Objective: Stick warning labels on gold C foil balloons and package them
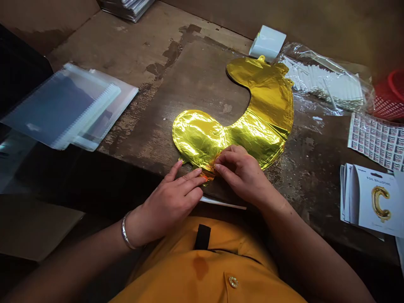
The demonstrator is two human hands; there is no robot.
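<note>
A flat gold foil balloon (265, 134), shaped like a letter C, lies on the dark worn table in front of me. Small tabs stick out along its outer edge. My left hand (176, 195) rests with fingers outstretched on the balloon's near edge, fingertips around a tab there. Close beside it, my right hand (241, 170) pinches the lower edge of the foil between thumb and fingers. Exactly what lies between those fingertips is partly hidden. Under my hands, a thin white strip (224, 203) shows at the table's front edge.
Clear plastic sleeves (63, 107) lie at the left, overhanging the edge. A bag of white straws (325, 82), a folded white card (267, 43) and a red basket (389, 94) are at the back right. Nearer are a sticker sheet (375, 141) and balloon packaging cards (377, 200).
</note>
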